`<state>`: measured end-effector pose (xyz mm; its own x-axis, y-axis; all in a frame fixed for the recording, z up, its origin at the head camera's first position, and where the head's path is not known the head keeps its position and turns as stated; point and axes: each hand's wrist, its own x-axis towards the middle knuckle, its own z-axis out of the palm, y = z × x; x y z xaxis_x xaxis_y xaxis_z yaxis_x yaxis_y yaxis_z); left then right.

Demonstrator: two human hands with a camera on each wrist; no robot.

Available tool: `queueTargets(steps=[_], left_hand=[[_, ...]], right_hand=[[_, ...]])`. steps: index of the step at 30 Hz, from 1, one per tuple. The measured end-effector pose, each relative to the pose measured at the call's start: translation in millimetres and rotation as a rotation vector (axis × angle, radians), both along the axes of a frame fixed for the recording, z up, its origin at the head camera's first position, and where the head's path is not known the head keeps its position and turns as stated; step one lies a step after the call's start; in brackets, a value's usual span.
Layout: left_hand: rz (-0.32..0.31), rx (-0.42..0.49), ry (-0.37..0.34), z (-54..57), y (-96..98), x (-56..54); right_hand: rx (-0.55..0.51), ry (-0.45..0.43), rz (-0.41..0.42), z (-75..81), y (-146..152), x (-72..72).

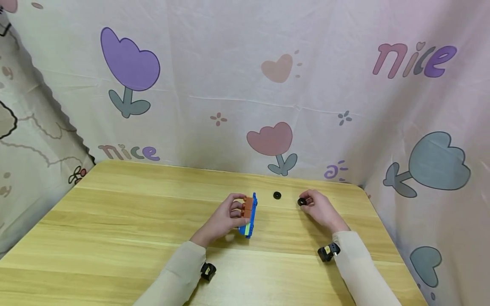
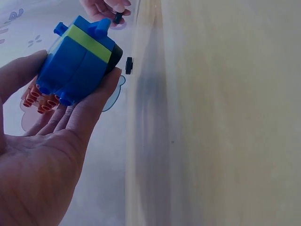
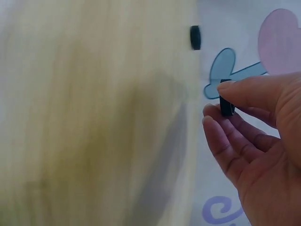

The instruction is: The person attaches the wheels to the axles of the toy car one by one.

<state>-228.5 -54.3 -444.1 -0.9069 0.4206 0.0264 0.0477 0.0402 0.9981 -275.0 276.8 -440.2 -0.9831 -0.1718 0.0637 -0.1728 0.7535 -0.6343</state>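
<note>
In the head view, my left hand [image 1: 223, 219] grips a toy car [image 1: 249, 214] of building blocks. It has a blue base, orange blocks and a yellow-green band. The left wrist view shows the car's blue blocks [image 2: 77, 66] between thumb and fingers, with studs pointing down and a dark part at one end. To the right, my right hand [image 1: 319, 208] pinches a small black toy wheel [image 3: 226, 99] between thumb and fingertips, apart from the car. Between the two hands, a second black wheel [image 1: 277, 195] lies on the table.
The wooden table [image 1: 115, 221] ends at a hanging printed cloth [image 1: 214, 76] along its back. More of this cloth hangs at the left and right sides. A black strap-on camera sits on each wrist, the left one [image 1: 208, 271] just above the tabletop.
</note>
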Motion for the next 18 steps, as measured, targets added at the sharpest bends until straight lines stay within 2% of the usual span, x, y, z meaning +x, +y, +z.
queueTargets(steps=[7,18], left_hand=[[0.015,-0.011,-0.001,2.3,1.3,-0.9],[0.012,-0.008,-0.004,3.0,2.4,-1.0]], right_hand=[[-0.067,0.067,0.016,6.3,-3,6.6],[-0.081,0.144,0.056,15.8,-14,18.2]])
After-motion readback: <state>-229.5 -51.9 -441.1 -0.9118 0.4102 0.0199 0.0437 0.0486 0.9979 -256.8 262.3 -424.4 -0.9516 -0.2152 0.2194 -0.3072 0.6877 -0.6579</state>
